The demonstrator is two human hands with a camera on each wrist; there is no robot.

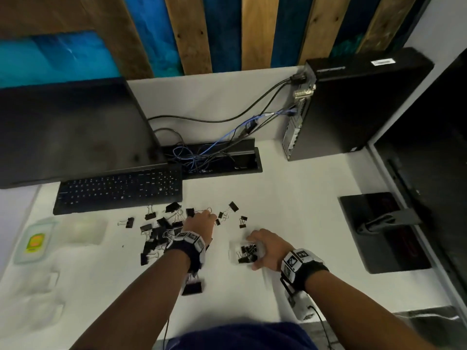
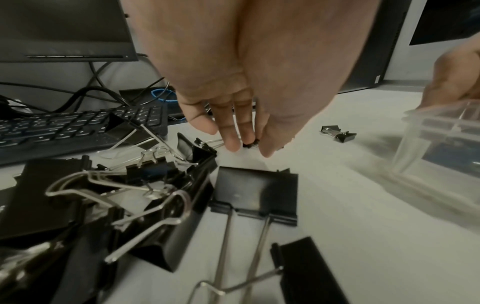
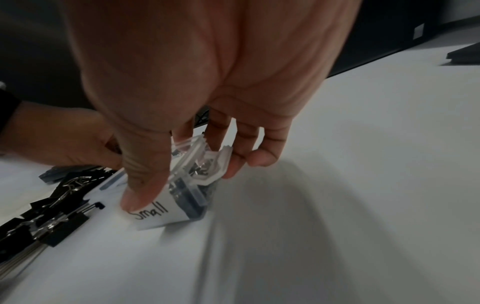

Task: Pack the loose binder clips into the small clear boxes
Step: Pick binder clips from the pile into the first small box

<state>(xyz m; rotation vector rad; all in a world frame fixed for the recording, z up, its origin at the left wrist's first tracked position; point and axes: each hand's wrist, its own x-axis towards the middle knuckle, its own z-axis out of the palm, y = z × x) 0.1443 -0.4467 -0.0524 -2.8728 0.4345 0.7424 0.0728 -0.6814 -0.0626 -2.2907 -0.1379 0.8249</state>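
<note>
A person's left hand (image 1: 199, 221) reaches down, fingertips (image 2: 232, 144) pinching a small binder clip (image 2: 250, 143) beyond the scattered clip pile (image 1: 161, 233). The right hand (image 1: 265, 248) grips an open clear box (image 1: 246, 251), labelled "Small", right of the pile, with clips inside. A keyboard (image 1: 118, 190) lies behind the pile; two more clear boxes (image 1: 60, 236) sit left of it.

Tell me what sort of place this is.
Probably an office workstation: a white desk carrying a keyboard, a monitor and a desktop computer tower with cables.
</note>
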